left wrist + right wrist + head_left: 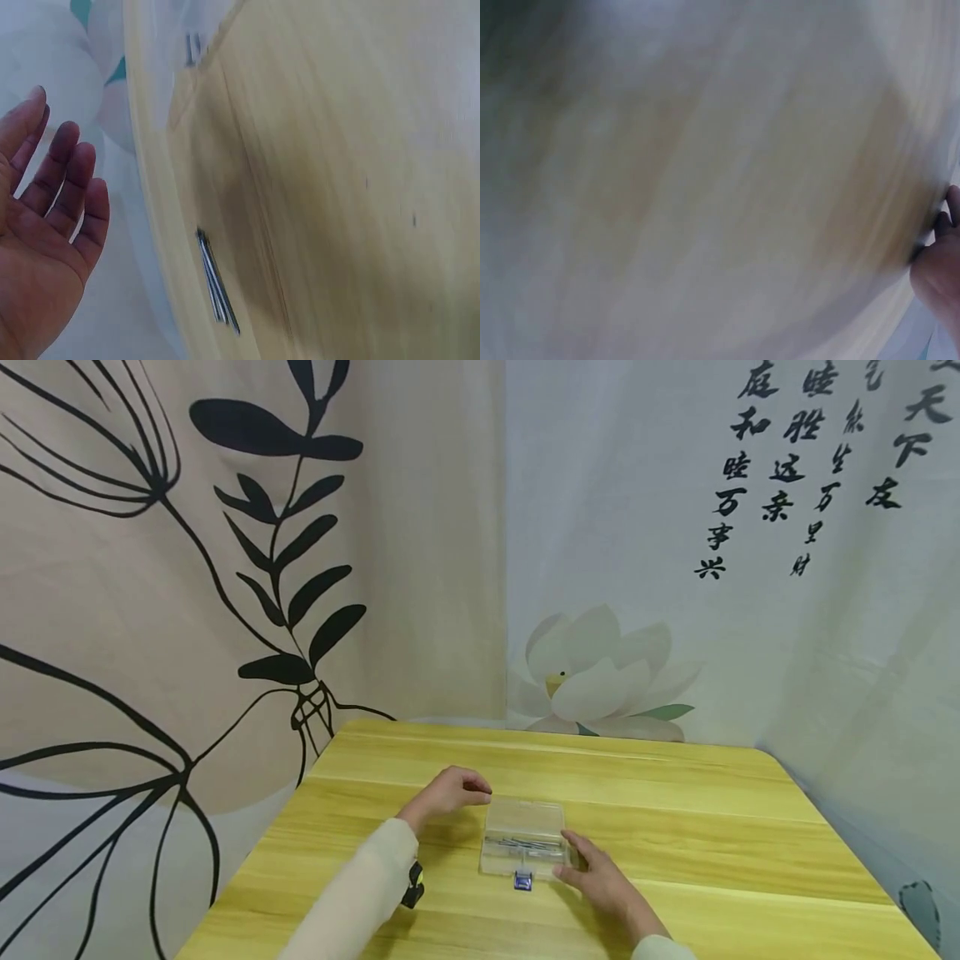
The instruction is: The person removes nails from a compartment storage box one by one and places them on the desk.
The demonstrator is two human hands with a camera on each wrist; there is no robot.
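Observation:
A clear plastic box stands with its lid folded back, a blue latch tab at its front. Several metal nails lie inside it. My right hand holds the box's right side between thumb and fingers; in the right wrist view the hand is partly cut off and blurred. My left hand hovers past the box's back left corner. Its fingers are relaxed and the palm shows nothing in it. More loose nails lie on the table near that hand.
The yellow wood-grain table extends around the box. A printed curtain hangs behind the table. A black wrist device sits on the left sleeve.

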